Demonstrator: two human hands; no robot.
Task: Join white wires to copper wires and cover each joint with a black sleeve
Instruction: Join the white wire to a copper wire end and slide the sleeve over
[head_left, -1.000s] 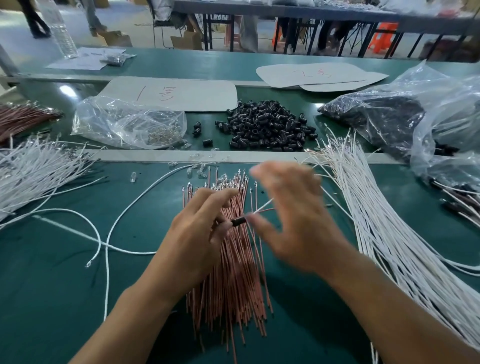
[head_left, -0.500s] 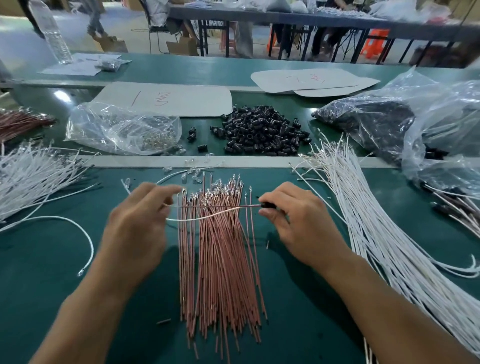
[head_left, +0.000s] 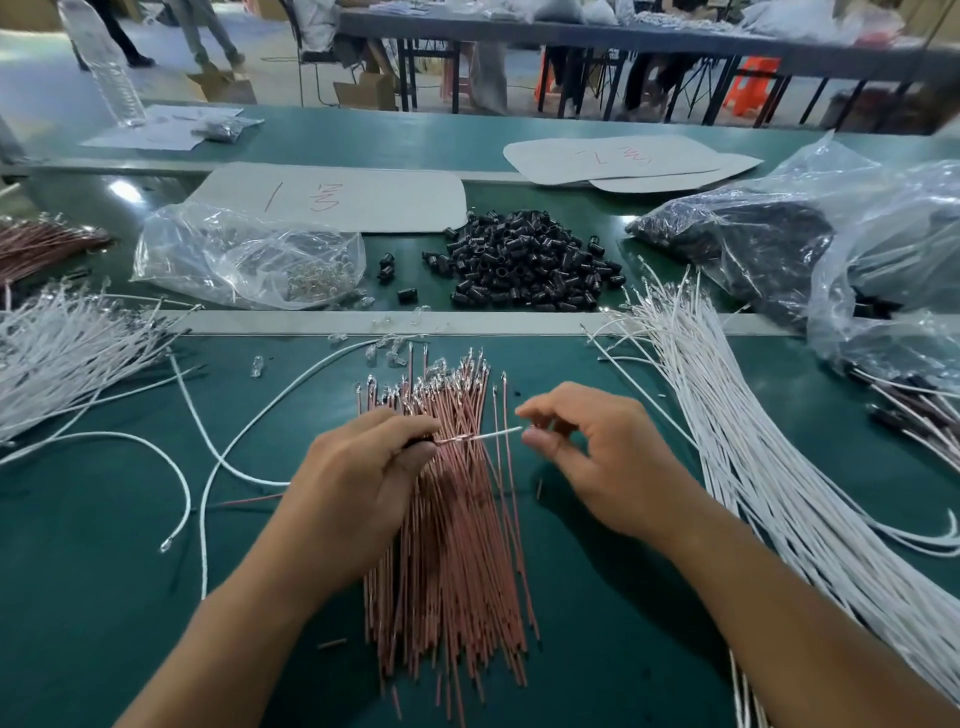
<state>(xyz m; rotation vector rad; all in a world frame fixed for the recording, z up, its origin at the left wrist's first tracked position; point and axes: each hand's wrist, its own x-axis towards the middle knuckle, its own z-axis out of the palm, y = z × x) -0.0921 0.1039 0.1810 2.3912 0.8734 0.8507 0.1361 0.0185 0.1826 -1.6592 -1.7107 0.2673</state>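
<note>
Copper wires (head_left: 452, 545): a long bundle on the green mat (head_left: 104, 597), running away from the person and lying partly under both hands.
Left hand (head_left: 358, 483): fingers and thumb are curled and grip a black sleeve (head_left: 415, 442) just above the bundle. Only a dark sliver of it shows between thumb and forefinger.
Held white wire (head_left: 493, 433): a short stretch runs from the sleeve rightwards across the bundle to the other hand. A shiny copper-coloured bit shows just beside the sleeve.
Right hand (head_left: 597, 462): thumb and forefinger pinch the far end of the held white wire, and the other fingers are loosely curled. The hand is slightly blurred.
White wire bundle (head_left: 753, 467): fans out on the mat to the right of the right hand, apart from it.
Second white bundle (head_left: 62, 353): at the left edge, well apart from the left hand.
Loose white wires (head_left: 228, 462): curve over the mat just left of the left hand.
Sleeve pile (head_left: 524, 265): black pieces heaped beyond the pale strip, farther off than both hands.
Clear bag (head_left: 249, 254): left of the pile, with small shiny pieces inside.
</note>
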